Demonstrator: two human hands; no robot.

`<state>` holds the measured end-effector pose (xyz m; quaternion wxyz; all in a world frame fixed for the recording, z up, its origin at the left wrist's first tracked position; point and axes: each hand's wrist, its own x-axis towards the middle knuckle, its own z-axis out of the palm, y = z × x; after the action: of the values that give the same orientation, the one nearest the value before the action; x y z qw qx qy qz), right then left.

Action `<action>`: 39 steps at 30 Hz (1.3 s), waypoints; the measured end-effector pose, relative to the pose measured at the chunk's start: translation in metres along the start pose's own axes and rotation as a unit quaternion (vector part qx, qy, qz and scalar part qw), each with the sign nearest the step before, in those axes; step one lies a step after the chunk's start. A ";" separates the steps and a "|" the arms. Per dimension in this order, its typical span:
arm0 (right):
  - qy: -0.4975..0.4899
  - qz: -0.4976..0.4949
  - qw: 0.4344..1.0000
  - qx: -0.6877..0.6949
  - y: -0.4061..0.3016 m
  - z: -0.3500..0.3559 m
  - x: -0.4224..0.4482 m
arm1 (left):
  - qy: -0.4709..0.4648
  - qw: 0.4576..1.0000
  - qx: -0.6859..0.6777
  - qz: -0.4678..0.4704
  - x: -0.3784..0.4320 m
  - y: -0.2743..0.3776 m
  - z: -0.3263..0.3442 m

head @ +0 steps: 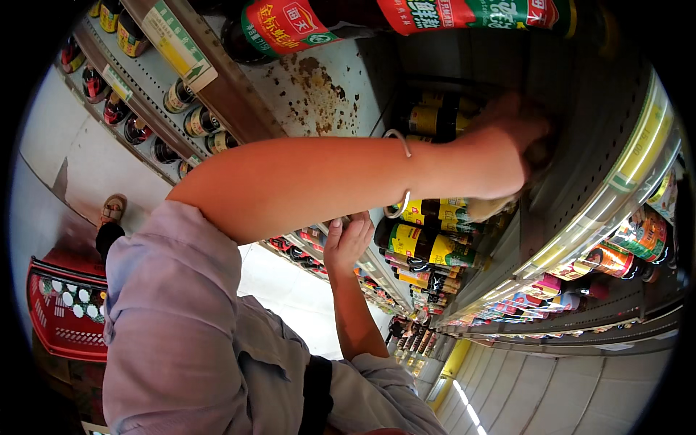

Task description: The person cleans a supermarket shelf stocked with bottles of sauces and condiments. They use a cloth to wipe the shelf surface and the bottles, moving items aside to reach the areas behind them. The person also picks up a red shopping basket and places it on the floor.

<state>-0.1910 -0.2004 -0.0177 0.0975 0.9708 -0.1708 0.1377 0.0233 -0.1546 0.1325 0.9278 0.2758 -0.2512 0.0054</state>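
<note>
My left hand (505, 147), blurred and in shadow, reaches deep into a shelf bay with a metal bangle (406, 204) on its wrist. A crumpled tan cloth (492, 208) shows beneath that hand; its fingers are mostly hidden. Curled at the brown shelf edge (244, 103) is my right hand (348, 239), its thumb beside the fingertips. Brown stains (321, 95) mark the pale shelf board (348, 65). Dark sauce bottles with yellow labels (418, 242) stand close by my left wrist, several others behind the forearm.
Large red-labelled oyster sauce bottles (293, 27) flank the stained board. Another shelf tier (598, 217) with packaged goods lies above the bay, bottle rows (201, 122) below. On the floor side are a red basket (70, 331) with white-capped items and a sandalled foot (113, 209).
</note>
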 end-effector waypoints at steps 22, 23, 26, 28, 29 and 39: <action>0.042 -0.017 0.999 0.000 -0.001 0.001 -0.003 | 0.089 0.976 0.190 0.065 0.021 0.060 -0.012; 0.043 -0.011 0.999 0.004 -0.005 0.000 -0.001 | 0.116 0.975 0.173 0.073 0.023 0.060 -0.010; 0.013 -0.034 0.999 0.003 -0.006 -0.004 0.001 | 0.084 0.957 0.265 0.087 0.022 0.057 -0.008; 0.004 -0.035 0.999 -0.009 0.004 0.001 -0.004 | 0.094 0.939 0.304 0.132 0.016 0.052 -0.005; -0.001 -0.036 0.999 -0.015 0.007 0.002 -0.007 | 0.099 0.929 0.323 0.154 0.012 0.047 -0.003; 0.018 -0.025 0.999 -0.019 -0.006 -0.005 0.002 | 0.097 0.872 0.391 0.279 0.010 0.022 -0.009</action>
<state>-0.1877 -0.1940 -0.0131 0.1222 0.9701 -0.1468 0.1497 0.0332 -0.1328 0.1423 0.7239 0.5326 -0.2041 0.3882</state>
